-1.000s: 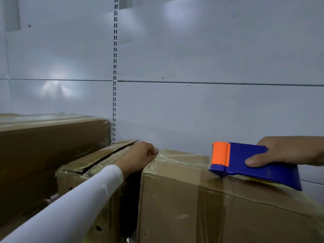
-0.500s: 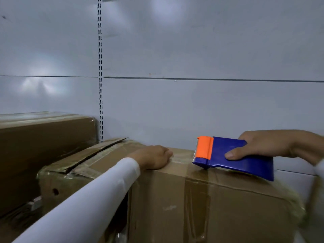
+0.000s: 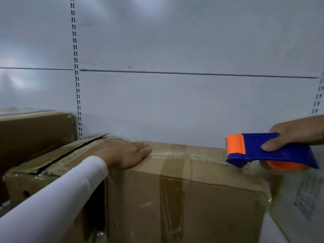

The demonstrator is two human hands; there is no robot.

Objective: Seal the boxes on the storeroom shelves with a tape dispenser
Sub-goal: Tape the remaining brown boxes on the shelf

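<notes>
A: Step in hand?

B: Taping the top of the box (image 3: 184, 190), which stands on the shelf at centre. Left hand (image 3: 128, 156) lies flat, fingers straight, pressing the top's left end. Right hand (image 3: 296, 135) grips the dispenser (image 3: 263, 151) at the right end, clear tape (image 3: 185, 155) stretched between.

A: Next?

B: Likely carry the tape over the right edge, then cut it on the blade.
</notes>
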